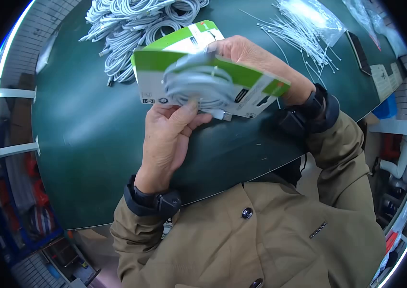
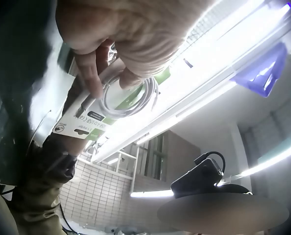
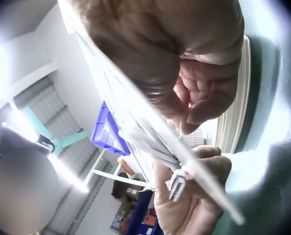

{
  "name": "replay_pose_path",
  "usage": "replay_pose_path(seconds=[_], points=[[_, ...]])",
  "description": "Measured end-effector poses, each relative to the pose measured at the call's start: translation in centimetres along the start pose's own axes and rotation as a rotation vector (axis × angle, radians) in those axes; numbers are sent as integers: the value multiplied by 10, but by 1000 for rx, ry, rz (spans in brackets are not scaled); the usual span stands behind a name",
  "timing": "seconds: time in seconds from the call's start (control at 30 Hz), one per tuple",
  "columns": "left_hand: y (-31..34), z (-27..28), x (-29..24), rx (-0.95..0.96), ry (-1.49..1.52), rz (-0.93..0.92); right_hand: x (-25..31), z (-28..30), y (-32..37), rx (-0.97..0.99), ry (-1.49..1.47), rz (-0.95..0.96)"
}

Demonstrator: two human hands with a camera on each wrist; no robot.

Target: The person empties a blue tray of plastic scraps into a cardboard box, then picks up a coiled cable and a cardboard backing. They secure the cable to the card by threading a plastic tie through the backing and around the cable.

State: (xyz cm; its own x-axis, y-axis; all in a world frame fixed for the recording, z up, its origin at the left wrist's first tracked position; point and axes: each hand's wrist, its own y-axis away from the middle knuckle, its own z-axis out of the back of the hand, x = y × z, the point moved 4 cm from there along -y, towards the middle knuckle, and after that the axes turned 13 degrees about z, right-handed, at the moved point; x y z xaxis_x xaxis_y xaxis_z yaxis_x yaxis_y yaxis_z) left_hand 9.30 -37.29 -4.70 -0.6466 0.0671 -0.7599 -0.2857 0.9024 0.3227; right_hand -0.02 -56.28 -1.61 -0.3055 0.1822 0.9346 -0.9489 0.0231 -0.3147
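A green and white packaging card [image 1: 261, 89] with a coiled grey USB cable [image 1: 198, 84] on its front is held tilted above the table. My left hand [image 1: 167, 129] grips the card's lower edge, thumb over the coil. Below the coil, the USB plug [image 3: 177, 186] hangs beside the left fingers. My right hand [image 1: 249, 55] is at the card's far edge. In the right wrist view, its curled fingertips meet close against the back of the card; what they pinch is mostly hidden. Behind lies a stack of similar cards [image 1: 208, 26], partly covered.
A heap of coiled grey cables [image 1: 131, 33] lies at the back of the green table [image 1: 88, 168]. Loose white cable ties [image 1: 304, 38] spill from a clear plastic bag [image 1: 321, 19] at the back right. A dark phone-like slab [image 1: 358, 53] lies near the right edge.
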Motion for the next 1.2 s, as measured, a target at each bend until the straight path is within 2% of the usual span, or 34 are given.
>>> replay_pose_path(seconds=[0.03,0.1,0.13,0.2,0.3,0.37,0.57,0.6,0.73,0.83,1.07,1.2], points=[[0,0,-1,28,7,17,20,1,5,40,155,46],[0,-2,-3,52,30,21,19,8,18,6,182,58],[1,-4,-4,46,47,9,-4,14,25,-65,50,25],[1,-4,-5,33,71,-11,-10,16,26,-127,-119,-53],[3,-3,-8,12,83,-39,5,9,8,-166,-212,-90],[3,-3,-10,-4,84,-59,-9,10,-4,-276,-250,14],[6,3,-16,-78,92,-187,4,27,-8,-399,-497,131],[6,4,-17,-102,91,-208,7,25,-5,-473,-422,99],[5,7,-18,-175,88,-249,10,10,-3,-352,-101,4],[5,6,-17,-176,49,-231,10,-3,-3,-346,-38,-56],[5,1,-14,-231,-61,-181,9,-2,-2,-369,-22,-59],[3,5,-8,-256,-53,-254,2,-10,-1,-404,-63,-54]])
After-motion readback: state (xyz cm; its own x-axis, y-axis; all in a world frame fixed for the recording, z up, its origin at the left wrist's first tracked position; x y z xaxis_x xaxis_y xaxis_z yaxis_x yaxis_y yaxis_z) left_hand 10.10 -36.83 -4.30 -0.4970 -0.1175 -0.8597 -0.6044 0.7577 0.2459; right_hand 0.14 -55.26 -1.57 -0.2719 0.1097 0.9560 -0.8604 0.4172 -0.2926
